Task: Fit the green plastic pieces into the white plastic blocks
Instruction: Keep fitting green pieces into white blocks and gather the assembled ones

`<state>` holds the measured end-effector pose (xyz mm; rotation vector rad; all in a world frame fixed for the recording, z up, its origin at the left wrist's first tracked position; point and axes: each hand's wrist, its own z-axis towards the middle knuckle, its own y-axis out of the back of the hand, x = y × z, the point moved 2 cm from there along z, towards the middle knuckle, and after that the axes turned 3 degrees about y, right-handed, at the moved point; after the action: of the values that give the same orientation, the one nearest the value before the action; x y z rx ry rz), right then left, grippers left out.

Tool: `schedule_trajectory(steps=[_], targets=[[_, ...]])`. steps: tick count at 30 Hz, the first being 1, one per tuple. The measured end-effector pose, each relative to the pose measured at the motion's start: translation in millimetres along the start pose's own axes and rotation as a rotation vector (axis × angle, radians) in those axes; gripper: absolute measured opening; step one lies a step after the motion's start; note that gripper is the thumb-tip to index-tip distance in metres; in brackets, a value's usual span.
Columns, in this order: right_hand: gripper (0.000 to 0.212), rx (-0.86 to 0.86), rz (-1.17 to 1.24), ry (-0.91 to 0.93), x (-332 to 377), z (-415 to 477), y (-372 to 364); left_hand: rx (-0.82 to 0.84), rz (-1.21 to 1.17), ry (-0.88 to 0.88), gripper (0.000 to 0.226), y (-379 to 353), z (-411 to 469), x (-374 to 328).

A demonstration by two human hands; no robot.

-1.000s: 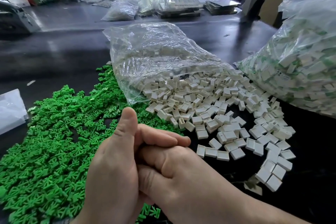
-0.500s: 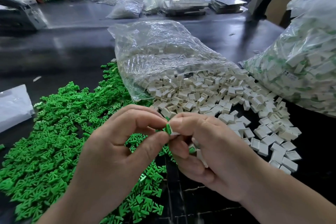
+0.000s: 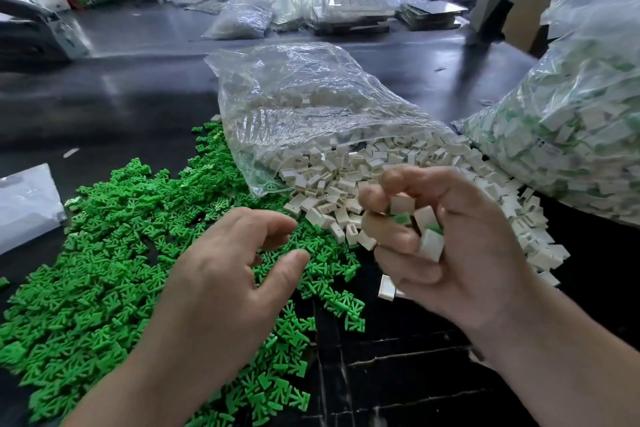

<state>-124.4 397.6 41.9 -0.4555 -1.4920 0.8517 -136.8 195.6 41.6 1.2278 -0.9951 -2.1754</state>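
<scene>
We see dark glossy table (image 3: pixel 138 97) | bags (image 3: pixel 239 17) behind | our left hand (image 3: pixel 221 274) spread over greens (image 3: pixel 86 270) | right hand (image 3: pixel 460 246) gripping blocks (image 3: pixel 429 243)

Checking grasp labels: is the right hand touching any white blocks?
Touching. The head view shows the right hand with fingers curled round several white blocks, green pieces showing between them.

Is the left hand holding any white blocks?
No, the left hand hangs open and empty over the green pieces, while the right hand grips the white blocks.
</scene>
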Motion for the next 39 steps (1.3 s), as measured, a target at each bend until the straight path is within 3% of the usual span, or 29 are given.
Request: schedule_trajectory(steps=[2, 4, 6, 8, 10, 15, 17, 20, 24, 26, 30, 33, 39], targets=[[0.01, -0.204, -0.491, 0.048, 6, -1, 8, 0.083, 0.186, 0.01, 0.053, -4, 2, 4], [0.01, -0.353, -1.285, 0.138, 6, -2, 10, 0.118, 0.374, 0.002, 0.061, -7, 1, 6], [0.029, -0.29, -1.874, 0.151, -4, 2, 7, 0.144, 0.541, 0.023, 0.065, -7, 2, 5], [0.04, -0.239, -2.167, 0.061, -13, 10, 7, 0.202, 0.621, 0.074, 0.069, -10, 3, 5], [0.039, -0.235, -2.264, -0.028, -17, 15, 10, 0.218, 0.601, 0.077, 0.062, -13, 3, 9], [0.028, -0.236, -2.262, 0.082, -21, 13, 13, 0.187, 0.552, 0.007, 0.022, -13, 4, 10], [0.027, -0.25, -2.124, 0.098, -18, 10, 15, 0.187, 0.527, -0.015, 0.016, -13, 3, 10], [0.028, -0.316, -1.709, 0.088, -8, 6, 14, 0.164, 0.469, -0.045, 0.01, -14, 3, 11], [0.031, -0.313, -0.798, -0.081, -6, 4, 5, 0.161, 0.368, -0.028, 0.012, -14, 4, 11], [0.036, -0.285, -0.627, -0.12, -8, 4, 6, 0.135, 0.219, 0.048, 0.014, -13, 4, 13], [0.034, -0.251, -0.559, -0.188, -16, 2, 5, 0.064, -0.282, 0.289, 0.008, -10, 5, 18], [0.028, -0.227, -0.528, -0.23, -20, 0, 2, 0.091, -0.579, 0.392, 0.018, -10, 6, 21], [0.024, -0.251, -0.546, -0.28, -24, -2, -1, 0.151, -0.853, 0.403, 0.029, -12, 7, 19]])
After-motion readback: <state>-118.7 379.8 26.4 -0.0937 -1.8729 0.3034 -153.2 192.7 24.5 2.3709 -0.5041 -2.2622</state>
